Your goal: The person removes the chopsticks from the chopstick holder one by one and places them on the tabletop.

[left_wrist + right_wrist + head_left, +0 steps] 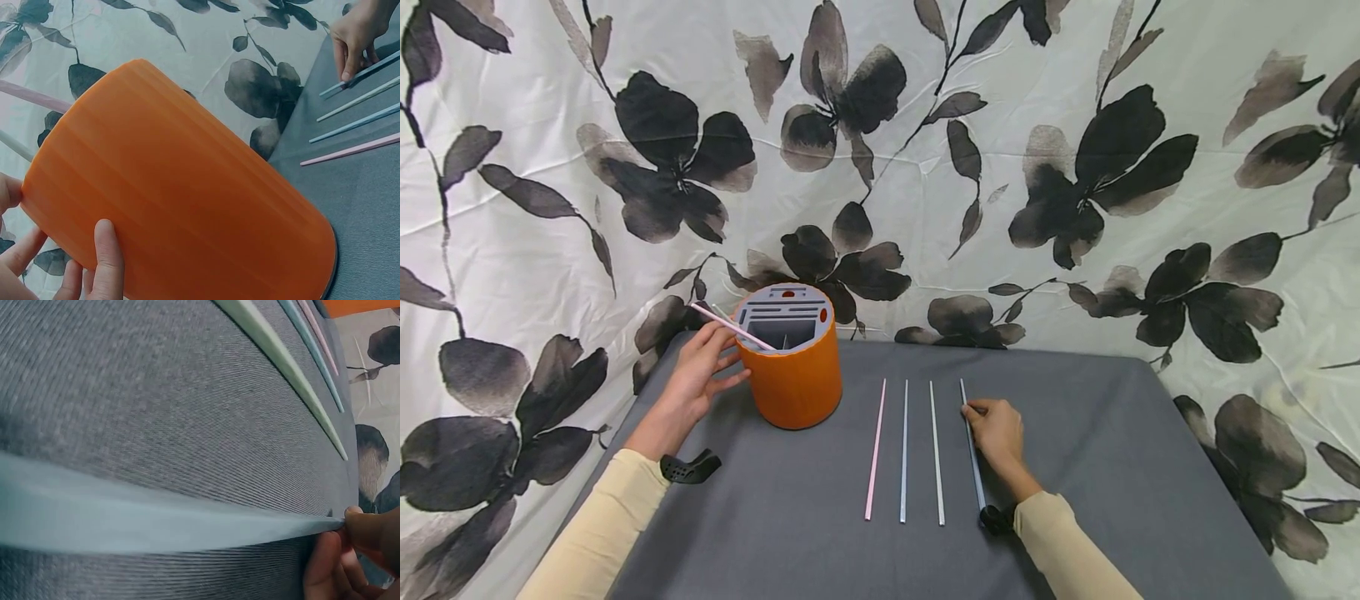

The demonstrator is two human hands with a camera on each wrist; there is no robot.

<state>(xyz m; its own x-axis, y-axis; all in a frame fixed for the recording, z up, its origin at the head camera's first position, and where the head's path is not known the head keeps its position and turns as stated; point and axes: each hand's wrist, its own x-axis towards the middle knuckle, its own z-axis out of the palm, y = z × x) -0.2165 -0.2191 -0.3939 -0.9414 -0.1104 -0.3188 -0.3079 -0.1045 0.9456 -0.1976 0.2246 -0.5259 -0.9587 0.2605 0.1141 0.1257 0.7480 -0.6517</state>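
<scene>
Right hand (997, 431): pinches the rightmost blue stick (974, 458) near its far end.
Other sticks (904, 450): three, lying to its left.
Left hand (702, 372): fingers spread, touching the orange holder (797, 387) on its left.
Leaning pink stick (732, 326): juts leftward from the holder.

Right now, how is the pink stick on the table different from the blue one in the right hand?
The pink stick lies untouched; the right hand pinches the blue stick. The pink stick is the row's nearest to the holder; the blue stick is farthest. Both are long, thin and tapered.
</scene>
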